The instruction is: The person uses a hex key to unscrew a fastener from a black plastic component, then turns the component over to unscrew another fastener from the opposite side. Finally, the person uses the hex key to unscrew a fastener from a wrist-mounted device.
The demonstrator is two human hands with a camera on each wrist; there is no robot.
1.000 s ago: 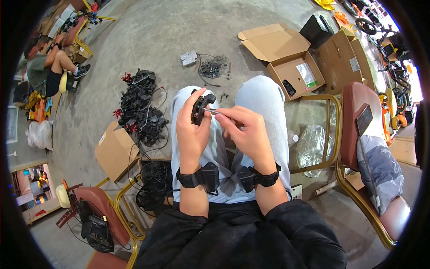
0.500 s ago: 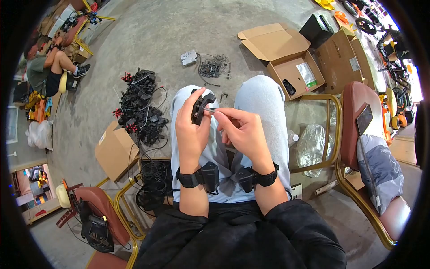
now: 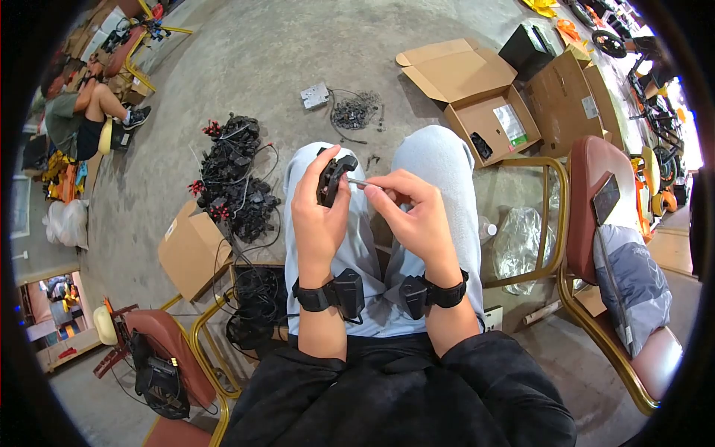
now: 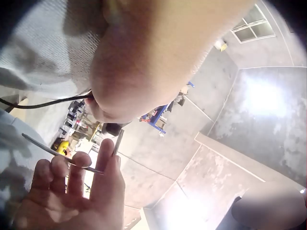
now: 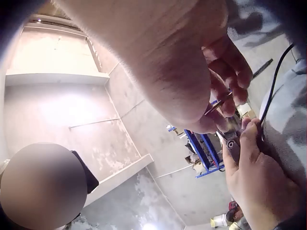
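Observation:
My left hand (image 3: pixel 319 216) grips a black plastic part (image 3: pixel 332 177) upright above my lap, fingers curled round it. My right hand (image 3: pixel 408 212) pinches a thin metal tool (image 3: pixel 360 182) whose tip reaches the black part. From the left wrist view the right hand's fingers (image 4: pixel 72 177) hold the thin metal tool (image 4: pixel 57 154) crosswise. The right wrist view shows the tool (image 5: pixel 218 103) between the right fingers, with the left hand (image 5: pixel 259 177) holding the part (image 5: pixel 232 141) just below. Both hands work over my light grey trousers (image 3: pixel 439 171).
A heap of black wired parts (image 3: pixel 234 175) lies on the concrete floor to my left, beside a cardboard box (image 3: pixel 190 249). An open box (image 3: pixel 477 93) stands ahead right. Red-seated gold chairs (image 3: pixel 611 246) flank me. Another person (image 3: pixel 78 112) sits far left.
The right hand has shifted slightly right and turned, fingers re-set on the thin tool, which stays at the black part. The left hand has barely moved.

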